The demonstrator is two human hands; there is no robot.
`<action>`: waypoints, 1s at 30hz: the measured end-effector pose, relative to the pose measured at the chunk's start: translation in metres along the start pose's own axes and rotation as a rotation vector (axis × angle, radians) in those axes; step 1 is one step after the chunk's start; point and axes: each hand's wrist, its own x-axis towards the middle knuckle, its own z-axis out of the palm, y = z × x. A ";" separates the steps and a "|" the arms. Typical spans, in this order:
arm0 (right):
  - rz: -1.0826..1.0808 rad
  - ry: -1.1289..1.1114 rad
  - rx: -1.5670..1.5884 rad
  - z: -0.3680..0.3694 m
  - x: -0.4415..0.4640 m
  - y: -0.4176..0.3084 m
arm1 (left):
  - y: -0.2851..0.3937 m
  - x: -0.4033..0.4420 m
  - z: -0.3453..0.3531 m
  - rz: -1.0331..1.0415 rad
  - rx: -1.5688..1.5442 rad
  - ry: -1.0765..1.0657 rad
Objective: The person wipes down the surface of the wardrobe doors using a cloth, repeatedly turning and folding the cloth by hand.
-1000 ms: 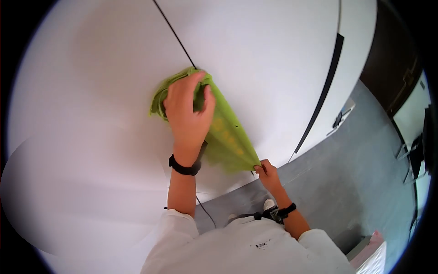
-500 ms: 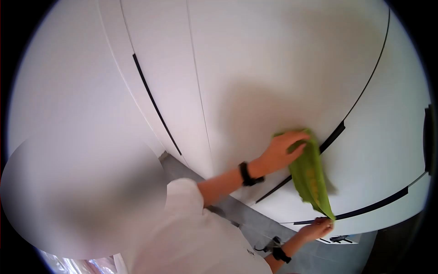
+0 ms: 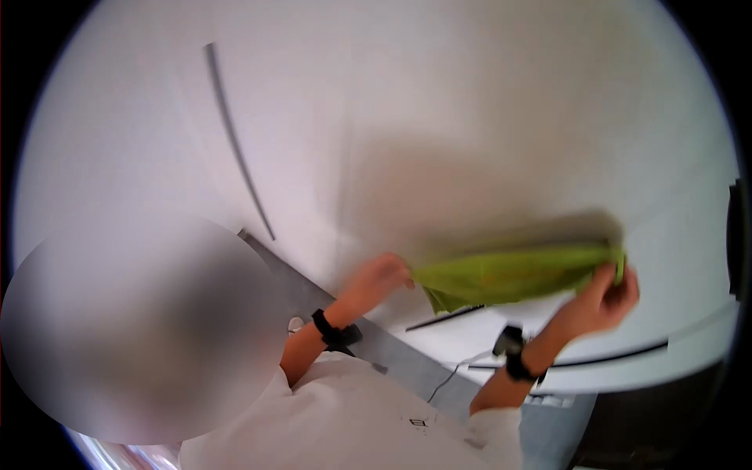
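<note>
A green cloth (image 3: 513, 276) is stretched nearly level between my two hands, with a fold drooping along its lower edge. My left hand (image 3: 380, 278) pinches its left corner, blurred by motion. At the other end, my right hand (image 3: 612, 301) is closed round the cloth, which bunches up by the fingers. Black bands circle both wrists. Behind the cloth stands a white cabinet front (image 3: 423, 172), where a soft shadow falls.
Dark handle strips (image 3: 239, 149) run along the cabinet front. Grey floor (image 3: 407, 372) lies below, and a shoe (image 3: 295, 325) shows at the left. A black object (image 3: 509, 341) with a cable is near my right wrist. A dark surface (image 3: 650, 427) fills the lower right.
The cloth has swung from hanging steeply to nearly level. My left hand has moved left and down to its left corner; my right hand has risen and gone right. The view has shifted.
</note>
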 end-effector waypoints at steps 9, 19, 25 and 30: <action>0.318 -0.736 -0.197 0.060 -0.178 -0.035 | 0.059 0.042 -0.231 0.309 -0.039 0.554; 0.497 -1.274 0.053 0.281 -0.330 -0.108 | 0.160 0.168 -0.447 0.904 1.208 0.852; 0.556 -1.177 0.031 0.279 -0.363 -0.076 | 0.176 0.192 -0.453 1.169 1.147 0.719; 0.703 -1.116 0.007 0.258 -0.388 -0.070 | 0.186 0.190 -0.454 1.052 1.054 0.653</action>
